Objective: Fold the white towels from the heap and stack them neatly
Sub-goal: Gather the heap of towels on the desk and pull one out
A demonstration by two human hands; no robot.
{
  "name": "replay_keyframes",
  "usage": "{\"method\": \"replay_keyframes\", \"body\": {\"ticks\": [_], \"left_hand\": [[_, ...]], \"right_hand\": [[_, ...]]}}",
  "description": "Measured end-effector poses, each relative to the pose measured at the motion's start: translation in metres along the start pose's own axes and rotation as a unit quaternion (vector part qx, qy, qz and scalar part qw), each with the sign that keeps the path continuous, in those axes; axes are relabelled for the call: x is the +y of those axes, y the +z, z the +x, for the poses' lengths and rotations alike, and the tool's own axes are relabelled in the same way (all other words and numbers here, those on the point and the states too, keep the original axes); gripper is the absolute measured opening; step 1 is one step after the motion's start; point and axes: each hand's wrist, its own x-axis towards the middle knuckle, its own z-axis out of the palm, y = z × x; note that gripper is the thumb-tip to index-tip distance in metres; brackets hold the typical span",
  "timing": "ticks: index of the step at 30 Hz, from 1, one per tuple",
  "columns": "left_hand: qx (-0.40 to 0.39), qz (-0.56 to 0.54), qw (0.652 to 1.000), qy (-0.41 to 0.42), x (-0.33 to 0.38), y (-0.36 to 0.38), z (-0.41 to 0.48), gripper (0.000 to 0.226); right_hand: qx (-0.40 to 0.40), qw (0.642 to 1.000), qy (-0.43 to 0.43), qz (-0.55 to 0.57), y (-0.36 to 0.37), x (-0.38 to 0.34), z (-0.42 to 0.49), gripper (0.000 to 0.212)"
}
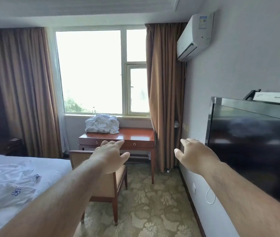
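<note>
towel heap far, on left half of worktop below window. left grip and right grip released, fingers extended, mid-air, holding nothing, well apart from heap.

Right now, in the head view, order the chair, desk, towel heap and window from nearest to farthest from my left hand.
1. chair, directly below the left hand.
2. desk, ahead past the chair.
3. towel heap, on the desk's far left.
4. window, behind the heap.
</note>
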Motion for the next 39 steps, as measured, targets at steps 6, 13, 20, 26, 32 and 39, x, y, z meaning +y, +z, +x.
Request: {"method": "replay_keyframes", "body": {"ticks": [6,13,20,26,32,39], "left_hand": [[-0.027,0.029,0.999,-0.015,-0.014,0.010,0.053,0.072],[-0.005,0.031,0.999,-0.007,-0.061,0.032,0.155,0.074],[-0.019,0.021,1.000,-0.010,-0.108,0.041,0.260,0.074],[-0.017,0.032,0.999,-0.002,-0.140,0.057,0.319,0.073],[-0.008,0.066,0.998,0.003,-0.151,0.058,0.382,0.075],[0.001,0.060,0.998,-0.003,-0.146,0.060,0.464,0.076]], "right_hand": [[-0.025,1.000,0.010,0.005,0.022,-0.006,0.048,0.068],[-0.036,0.998,0.025,-0.047,0.068,-0.021,0.137,0.064],[-0.026,0.999,0.028,-0.034,0.094,-0.057,0.240,0.066],[-0.051,0.996,0.029,-0.061,0.138,-0.070,0.292,0.066],[-0.044,0.998,0.025,-0.035,0.150,-0.071,0.359,0.069],[-0.026,0.999,0.008,-0.023,0.159,-0.059,0.453,0.069]]}}
